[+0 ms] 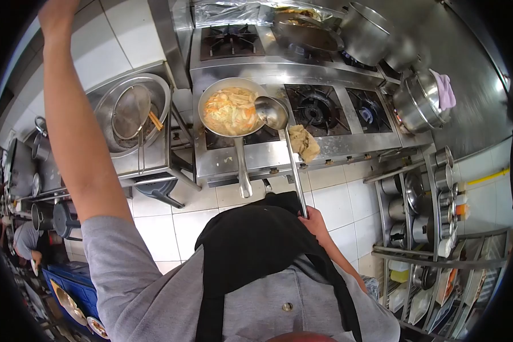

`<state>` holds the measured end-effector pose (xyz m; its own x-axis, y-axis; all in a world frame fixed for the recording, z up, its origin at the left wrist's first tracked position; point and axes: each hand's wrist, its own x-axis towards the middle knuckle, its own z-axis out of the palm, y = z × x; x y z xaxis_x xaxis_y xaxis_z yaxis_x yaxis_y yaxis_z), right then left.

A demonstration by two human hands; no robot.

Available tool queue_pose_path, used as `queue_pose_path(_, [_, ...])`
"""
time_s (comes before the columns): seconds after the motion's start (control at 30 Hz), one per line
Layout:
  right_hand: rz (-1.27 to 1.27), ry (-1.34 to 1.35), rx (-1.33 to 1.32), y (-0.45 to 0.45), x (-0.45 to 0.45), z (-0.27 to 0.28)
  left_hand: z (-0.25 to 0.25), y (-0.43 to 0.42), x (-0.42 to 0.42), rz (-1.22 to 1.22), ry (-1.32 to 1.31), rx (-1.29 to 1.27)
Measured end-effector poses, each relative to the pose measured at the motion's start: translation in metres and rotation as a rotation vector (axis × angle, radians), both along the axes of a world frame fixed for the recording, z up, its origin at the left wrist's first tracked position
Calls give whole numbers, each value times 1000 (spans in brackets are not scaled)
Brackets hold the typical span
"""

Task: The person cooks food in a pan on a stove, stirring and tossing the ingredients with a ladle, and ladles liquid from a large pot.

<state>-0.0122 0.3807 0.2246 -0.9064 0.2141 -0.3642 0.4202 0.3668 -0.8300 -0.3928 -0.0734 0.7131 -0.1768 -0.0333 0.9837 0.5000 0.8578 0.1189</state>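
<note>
My right hand [316,223], low beside the black apron, is closed round the handle of a long steel ladle [273,114]. The ladle's bowl rests against or just over the right rim of a frying pan [239,135]. Noodle-like strips with orange and pale vegetable pieces [231,111] fill that pan, which sits on a front burner with its handle towards me. Stretched far up to the left, my left hand [58,16] is cut off by the top edge, so its fingers and anything in them are hidden. A crumpled brown cloth [303,143] lies right of the ladle.
On the left, a steel basin [161,91] holds a strainer [132,111] and wooden sticks [155,121]. Behind are a dark wok [308,37] and a tall pot [367,34]. A lidded pot [419,105] stands right, above racked cookware [422,222]. Another person [27,240] is far left.
</note>
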Motion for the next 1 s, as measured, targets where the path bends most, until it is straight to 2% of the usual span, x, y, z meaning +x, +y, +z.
queue_pose_path(0.37, [9,-10,10,0,1,3,-5,-16,-19,-64,85,-91])
queue_pose_path(0.43, [21,1,10,1,0,-1,-9,-9,-24,5,241,-46])
queue_pose_path(0.47, [13,-13,5,1,0,-1,-11,-6,-24,73,400,1])
queue_pose_path(0.63, [28,-24,57,1,1,1,-11,-6,-24,32,388,-2])
queue_pose_path(0.9, [11,-28,2,-3,-1,10,-10,-7,-22,59,354,-6])
queue_pose_path(1.0, [-5,-51,-20,-3,-1,10,-8,-6,-10,-54,115,28])
